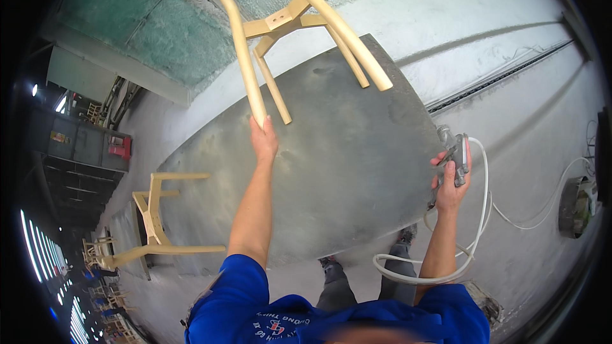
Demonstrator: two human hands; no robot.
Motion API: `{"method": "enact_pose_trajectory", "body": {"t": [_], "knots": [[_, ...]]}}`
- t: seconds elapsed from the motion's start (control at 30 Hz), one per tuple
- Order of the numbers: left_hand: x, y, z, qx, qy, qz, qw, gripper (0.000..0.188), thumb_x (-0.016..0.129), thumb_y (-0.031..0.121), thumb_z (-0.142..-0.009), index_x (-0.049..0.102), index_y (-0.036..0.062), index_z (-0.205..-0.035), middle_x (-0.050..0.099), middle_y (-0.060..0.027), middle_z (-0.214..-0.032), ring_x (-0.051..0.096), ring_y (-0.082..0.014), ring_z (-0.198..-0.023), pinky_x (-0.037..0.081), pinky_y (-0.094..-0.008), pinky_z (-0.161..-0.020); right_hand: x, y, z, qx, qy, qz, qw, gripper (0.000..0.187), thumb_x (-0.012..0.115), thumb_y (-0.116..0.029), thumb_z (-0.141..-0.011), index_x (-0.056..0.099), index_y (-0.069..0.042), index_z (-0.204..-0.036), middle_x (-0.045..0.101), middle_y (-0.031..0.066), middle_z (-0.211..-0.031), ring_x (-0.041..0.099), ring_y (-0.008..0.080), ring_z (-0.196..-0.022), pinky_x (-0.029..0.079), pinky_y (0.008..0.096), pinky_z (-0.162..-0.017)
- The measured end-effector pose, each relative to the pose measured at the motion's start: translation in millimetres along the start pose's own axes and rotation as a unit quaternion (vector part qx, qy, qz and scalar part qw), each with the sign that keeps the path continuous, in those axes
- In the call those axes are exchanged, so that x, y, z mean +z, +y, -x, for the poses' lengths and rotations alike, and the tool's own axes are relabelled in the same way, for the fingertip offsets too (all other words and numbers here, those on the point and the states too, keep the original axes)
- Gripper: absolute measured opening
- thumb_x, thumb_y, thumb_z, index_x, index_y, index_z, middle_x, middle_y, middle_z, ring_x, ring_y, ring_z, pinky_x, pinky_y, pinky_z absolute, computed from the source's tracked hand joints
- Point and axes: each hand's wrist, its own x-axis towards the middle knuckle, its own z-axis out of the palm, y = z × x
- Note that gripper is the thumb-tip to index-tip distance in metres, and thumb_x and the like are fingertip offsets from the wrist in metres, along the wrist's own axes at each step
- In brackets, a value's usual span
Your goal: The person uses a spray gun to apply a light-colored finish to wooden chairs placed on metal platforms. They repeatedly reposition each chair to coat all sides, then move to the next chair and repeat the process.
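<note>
While our left hand (264,141) gripped one long leg of the pale wooden frame (279,20) near its end, our right hand (451,194) held a grey spray gun (459,156) just past the right edge of the dark table (344,172). The left fingers were wrapped round the leg; the right fingers were curled about the gun's handle, though we could not tell whether its trigger was pressed. The pale wooden frame extended over the far part of the dark table, its top cut off by the view, and we could not tell which feet, if any, touched the surface.

Good handling, in our judgement, called for a firm hold low on that one leg, so that we could turn the frame without swinging it; for the nozzle at an even distance from the wood; and for the white hose (486,178), looped beside our right forearm, to hang clear of the table's edge.

We counted one frame in hand, with two long and two short legs visible; one second frame (153,226) at the table's left end; one gun; one table; and two shoes (407,236) by its near edge. Beyond the left end, distant frames (97,251) were too small to number.
</note>
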Motion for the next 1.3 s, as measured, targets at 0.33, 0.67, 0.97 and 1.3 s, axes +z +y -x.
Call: {"method": "enact_pose_trajectory", "body": {"t": [0.33, 0.67, 0.97, 1.3], "knots": [[47, -51, 167, -0.095, 0.035, -0.031, 0.994, 0.053, 0.055, 0.027, -0.104, 0.036, -0.0032, -0.143, 0.062, -0.0286, -0.120, 0.063, -0.0445, -0.109, 0.048, -0.0510, -0.093, -89, -98, -39, -0.018, -0.031, 0.028, 0.999, 0.065, 0.058, -0.031, -0.104, 0.033, -0.005, -0.158, 0.063, 0.0114, -0.106, 0.065, 0.0159, -0.087, 0.045, 0.0215, -0.046], [158, -141, 291, -0.231, -0.068, -0.027, 0.970, 0.058, 0.061, 0.025, -0.102, 0.029, 0.0013, -0.145, 0.063, -0.0247, -0.124, 0.063, -0.0420, -0.116, 0.041, -0.0559, -0.104, -99, -246, -98, -0.179, -0.003, 0.085, 0.980, 0.045, 0.049, -0.026, -0.110, 0.041, -0.005, -0.148, 0.063, 0.0123, -0.105, 0.065, 0.0154, -0.087, 0.045, 0.0203, -0.043], [163, -99, 246, -0.259, -0.406, -0.253, 0.839, 0.072, 0.062, 0.052, -0.098, 0.043, 0.0052, -0.150, 0.057, -0.0163, -0.146, 0.053, -0.0333, -0.137, 0.028, -0.0577, -0.119, -85, -337, -129, -0.218, 0.004, 0.077, 0.973, 0.030, 0.049, -0.029, -0.110, 0.057, -0.001, -0.117, 0.064, 0.0105, -0.105, 0.066, 0.0142, -0.089, 0.045, 0.0199, -0.044], [-85, 331, 181, 0.457, -0.418, 0.180, 0.764, 0.050, 0.079, 0.017, -0.086, 0.066, 0.0055, -0.133, 0.068, -0.0164, -0.130, 0.064, -0.0344, -0.121, 0.051, -0.0410, -0.104, -73, -378, -130, -0.211, -0.053, -0.024, 0.976, 0.050, 0.053, -0.026, -0.108, 0.040, -0.007, -0.153, 0.066, 0.0093, -0.096, 0.068, 0.0154, -0.084, 0.046, 0.0191, -0.043]]}}
